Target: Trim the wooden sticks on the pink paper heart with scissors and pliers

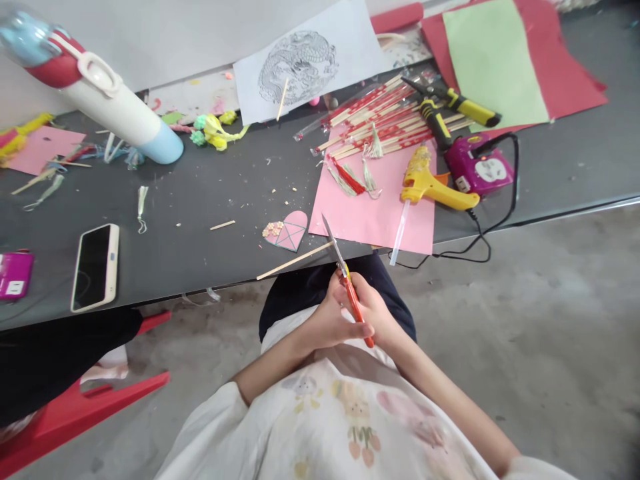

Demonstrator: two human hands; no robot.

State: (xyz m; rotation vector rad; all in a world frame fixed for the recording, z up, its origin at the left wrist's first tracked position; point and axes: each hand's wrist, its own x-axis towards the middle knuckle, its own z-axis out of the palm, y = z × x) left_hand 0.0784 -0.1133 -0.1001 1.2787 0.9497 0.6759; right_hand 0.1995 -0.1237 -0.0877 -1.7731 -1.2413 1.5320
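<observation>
Close to my body, just off the table's front edge, both hands are closed around a pair of red-handled shears (354,300). My left hand (327,320) wraps them from the left, its thumb lying over the handle. My right hand (375,310) grips from the other side; some fingers are hidden. The narrow metal blades point toward the table, at the right end of a thin wooden stick (293,261), which lies along the edge. Beyond it is a pink paper heart (291,232) with drawn lines and small pale pieces covering its upper left.
A yellow glue gun (425,180) rests on pink paper (370,213), its cord hanging past the edge. Pliers (453,107), wrapped sticks (375,120) and a purple device (480,163) lie behind. Leftward are a phone (95,267) and a bottle (115,110). Someone's dark-clothed leg (65,353) shows lower left.
</observation>
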